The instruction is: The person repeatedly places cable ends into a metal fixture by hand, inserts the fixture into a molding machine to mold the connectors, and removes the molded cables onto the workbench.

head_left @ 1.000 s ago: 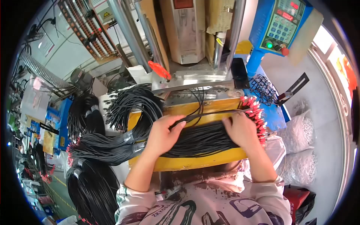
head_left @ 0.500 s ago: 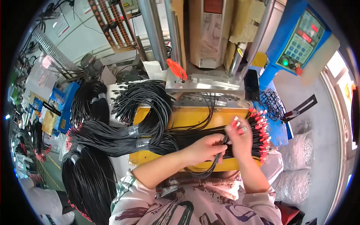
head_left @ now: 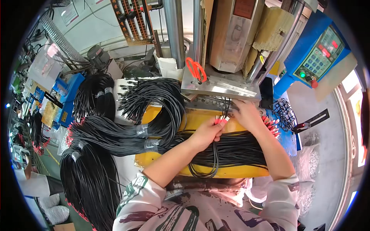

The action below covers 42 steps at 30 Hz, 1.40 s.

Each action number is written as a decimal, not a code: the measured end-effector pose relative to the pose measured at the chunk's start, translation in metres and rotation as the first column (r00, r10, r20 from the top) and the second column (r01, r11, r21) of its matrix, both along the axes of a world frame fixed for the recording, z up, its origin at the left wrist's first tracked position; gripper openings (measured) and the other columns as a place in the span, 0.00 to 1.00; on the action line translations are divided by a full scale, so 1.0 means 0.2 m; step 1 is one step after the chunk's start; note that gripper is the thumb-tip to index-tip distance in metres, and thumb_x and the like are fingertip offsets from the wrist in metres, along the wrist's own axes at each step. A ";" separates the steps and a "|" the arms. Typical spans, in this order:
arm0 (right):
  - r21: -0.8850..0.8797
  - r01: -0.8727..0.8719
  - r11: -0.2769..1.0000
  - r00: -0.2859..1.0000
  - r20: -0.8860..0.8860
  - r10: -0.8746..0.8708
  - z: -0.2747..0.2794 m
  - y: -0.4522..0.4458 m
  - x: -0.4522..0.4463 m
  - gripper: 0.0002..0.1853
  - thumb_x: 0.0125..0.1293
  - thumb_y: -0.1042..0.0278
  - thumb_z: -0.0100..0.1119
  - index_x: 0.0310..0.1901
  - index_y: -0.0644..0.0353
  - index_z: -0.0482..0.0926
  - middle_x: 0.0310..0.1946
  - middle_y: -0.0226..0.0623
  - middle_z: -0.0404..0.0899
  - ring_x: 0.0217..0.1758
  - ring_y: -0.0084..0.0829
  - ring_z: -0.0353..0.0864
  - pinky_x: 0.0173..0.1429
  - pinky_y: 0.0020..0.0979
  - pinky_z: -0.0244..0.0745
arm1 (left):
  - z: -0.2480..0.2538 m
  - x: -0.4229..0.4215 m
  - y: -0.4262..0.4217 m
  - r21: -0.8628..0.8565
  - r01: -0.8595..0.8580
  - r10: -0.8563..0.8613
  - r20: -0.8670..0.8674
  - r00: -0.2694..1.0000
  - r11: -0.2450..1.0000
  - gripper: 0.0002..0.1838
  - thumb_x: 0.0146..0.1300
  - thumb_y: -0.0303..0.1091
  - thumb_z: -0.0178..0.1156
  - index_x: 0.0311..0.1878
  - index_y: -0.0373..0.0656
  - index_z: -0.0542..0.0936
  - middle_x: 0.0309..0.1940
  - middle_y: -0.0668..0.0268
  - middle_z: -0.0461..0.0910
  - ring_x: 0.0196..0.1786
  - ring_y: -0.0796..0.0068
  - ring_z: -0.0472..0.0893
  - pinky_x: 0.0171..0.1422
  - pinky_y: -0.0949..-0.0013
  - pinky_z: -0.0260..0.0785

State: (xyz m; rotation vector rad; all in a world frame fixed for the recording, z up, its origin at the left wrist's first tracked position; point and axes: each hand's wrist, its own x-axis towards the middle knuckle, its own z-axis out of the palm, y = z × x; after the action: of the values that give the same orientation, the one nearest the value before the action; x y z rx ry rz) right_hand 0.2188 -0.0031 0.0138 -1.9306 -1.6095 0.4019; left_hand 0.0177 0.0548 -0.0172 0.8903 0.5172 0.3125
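Observation:
My left hand (head_left: 207,134) is closed around a few black cables near their red and silver connector ends (head_left: 221,120), above the yellow board. The cables hang from it in a loop (head_left: 208,169). At the metal plate of the machine (head_left: 219,87), my right hand (head_left: 246,114) reaches to the board's back edge, beside thin upright black cables (head_left: 226,103); its fingertips are partly hidden. A thick bundle of black cables (head_left: 243,148) lies across the yellow board (head_left: 235,172), with red connectors (head_left: 271,126) at its right end.
Tied cable bundles (head_left: 111,134) and a coiled one (head_left: 165,96) lie to the left. A blue control box (head_left: 318,54) stands at the right, near a black phone-like object (head_left: 266,92). Plastic bags (head_left: 308,165) are at the far right. Part of another person shows at lower left.
My left hand has risen with the cables, whose connector ends now show at its fingers. My right hand has moved away from them to the machine's plate. The view has shifted.

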 end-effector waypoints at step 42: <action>0.272 0.097 0.957 0.980 -0.192 -0.045 -0.03 -0.31 -0.21 0.22 0.73 0.69 0.62 0.65 0.65 0.74 0.34 0.28 0.79 0.30 0.19 0.76 0.38 0.24 0.74 | -0.02 0.00 -0.08 0.386 -0.139 0.102 0.115 0.988 0.912 0.12 0.75 0.35 0.62 0.51 0.37 0.85 0.34 0.75 0.83 0.36 0.86 0.76 0.43 0.77 0.71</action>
State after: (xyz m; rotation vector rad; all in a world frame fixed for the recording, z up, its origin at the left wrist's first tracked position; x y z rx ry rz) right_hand 0.1760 -0.0647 0.0083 -1.6805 -1.3911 0.2944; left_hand 0.0184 0.0396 -0.0202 1.2302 0.4302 0.5824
